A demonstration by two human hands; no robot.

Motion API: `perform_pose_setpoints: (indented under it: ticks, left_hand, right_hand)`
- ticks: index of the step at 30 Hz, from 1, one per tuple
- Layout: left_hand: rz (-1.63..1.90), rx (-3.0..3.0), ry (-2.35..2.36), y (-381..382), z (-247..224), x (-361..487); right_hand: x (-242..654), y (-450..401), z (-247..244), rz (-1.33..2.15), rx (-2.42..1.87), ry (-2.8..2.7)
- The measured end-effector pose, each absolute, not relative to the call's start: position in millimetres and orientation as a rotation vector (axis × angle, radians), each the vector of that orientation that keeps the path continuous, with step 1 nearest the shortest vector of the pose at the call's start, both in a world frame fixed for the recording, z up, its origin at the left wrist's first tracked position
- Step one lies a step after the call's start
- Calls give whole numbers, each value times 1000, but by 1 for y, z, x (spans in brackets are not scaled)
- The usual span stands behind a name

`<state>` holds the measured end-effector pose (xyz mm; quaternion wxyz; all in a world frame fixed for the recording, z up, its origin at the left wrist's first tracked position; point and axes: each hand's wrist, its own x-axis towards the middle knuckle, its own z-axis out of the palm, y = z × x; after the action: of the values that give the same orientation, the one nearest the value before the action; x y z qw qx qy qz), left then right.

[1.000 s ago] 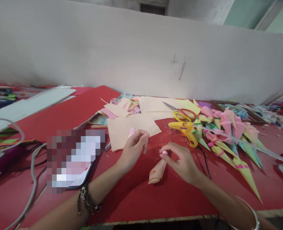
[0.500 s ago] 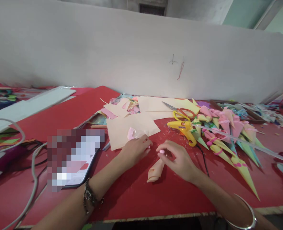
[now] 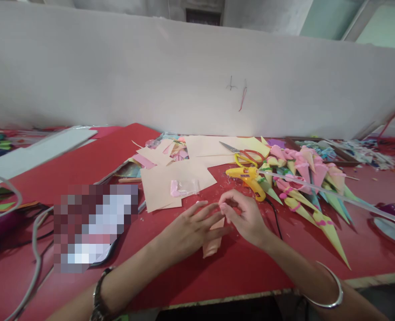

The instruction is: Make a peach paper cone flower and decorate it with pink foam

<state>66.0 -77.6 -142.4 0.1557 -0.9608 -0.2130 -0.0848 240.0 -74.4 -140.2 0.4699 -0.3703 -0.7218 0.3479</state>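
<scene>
My left hand (image 3: 195,225) is spread palm down, its fingers apart over a rolled peach paper piece (image 3: 213,245) on the red table. To its right, my right hand (image 3: 244,216) has thumb and index finger pinched together at the left hand's fingertips; whatever they hold is too small to make out. Beyond the left hand, a small clear packet with something pink in it (image 3: 184,187) lies on a peach paper sheet (image 3: 154,183). A yellow glue gun (image 3: 247,177) rests beyond my right hand.
Scissors (image 3: 246,156) lie on paper sheets at the back. Many paper cones (image 3: 304,178) are heaped at the right. A blurred phone (image 3: 100,227) is at the left, near a white cable (image 3: 35,249). A grey-white partition (image 3: 133,71) stands behind the table (image 3: 184,281).
My left hand has moved right and nearer, over the rolled paper, with its fingers spread. The packet is now uncovered. A pink bit seen at my right fingertips is now mostly hidden. The view has shifted slightly.
</scene>
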Motion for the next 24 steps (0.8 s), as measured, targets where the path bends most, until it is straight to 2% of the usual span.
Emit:
perform_pose_setpoints:
  ticks: [6, 15, 20, 24]
  left_hand:
    - [-155, -2873, -546, -77, -132, 72]
    - [20, -3096, -1004, -79, -122, 69]
    - [-197, -3263, -1458, -72, -131, 56]
    - [-345, -3294, -1616, -70, -130, 54]
  right_hand:
    - [239, -72, -139, 646, -915, -1726]
    - [237, -70, -140, 670, -902, -1675]
    - [238, -69, -137, 916, -972, -1405]
    - [240, -66, -137, 959, -999, -1299]
